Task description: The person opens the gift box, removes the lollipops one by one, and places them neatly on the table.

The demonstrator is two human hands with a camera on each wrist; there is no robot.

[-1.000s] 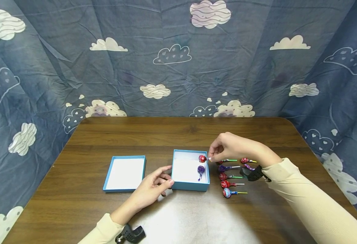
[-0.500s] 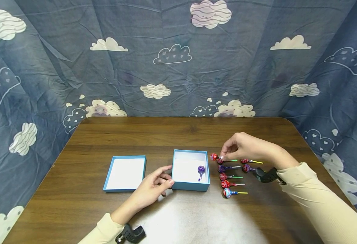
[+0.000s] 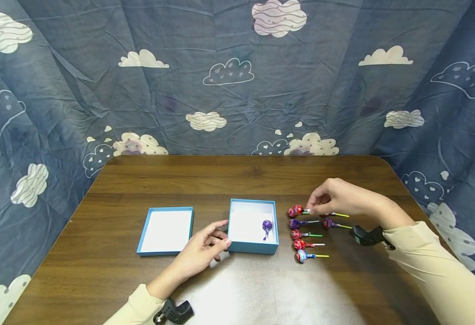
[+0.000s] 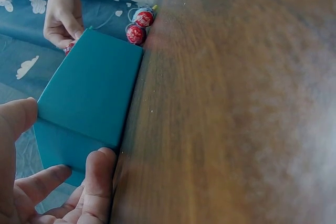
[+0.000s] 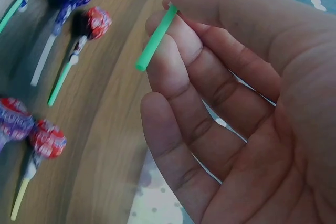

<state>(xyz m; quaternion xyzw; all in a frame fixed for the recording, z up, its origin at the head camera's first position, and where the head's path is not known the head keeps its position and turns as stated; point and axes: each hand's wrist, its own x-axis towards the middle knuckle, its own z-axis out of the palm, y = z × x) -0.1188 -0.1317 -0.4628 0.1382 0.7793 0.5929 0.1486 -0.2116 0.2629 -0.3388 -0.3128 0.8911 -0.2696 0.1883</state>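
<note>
My right hand (image 3: 328,197) pinches a red-wrapped lollipop (image 3: 298,209) between thumb and fingertips. Its green stick (image 5: 156,38) points back toward the palm in the right wrist view, where most of its ball is out of frame. From the head it overlaps another red lollipop (image 3: 291,212) at the far end of a row on the table. My left hand (image 3: 202,247) touches the near left corner and left wall of a blue box (image 3: 253,248) with its thumb and fingers. Inside the white-lined box lies one purple lollipop (image 3: 267,225).
The box's lid (image 3: 166,231) lies inside up to the left. Right of the box, several lollipops make a column, with a blue-and-red one (image 3: 301,256) nearest. A second, shorter column farther right includes a purple lollipop (image 3: 328,223). A cloud-print curtain (image 3: 237,104) hangs behind the table.
My right hand has carried the red lollipop from over the box's right side rightward to the far end of the table row. The left hand and box have stayed in place.
</note>
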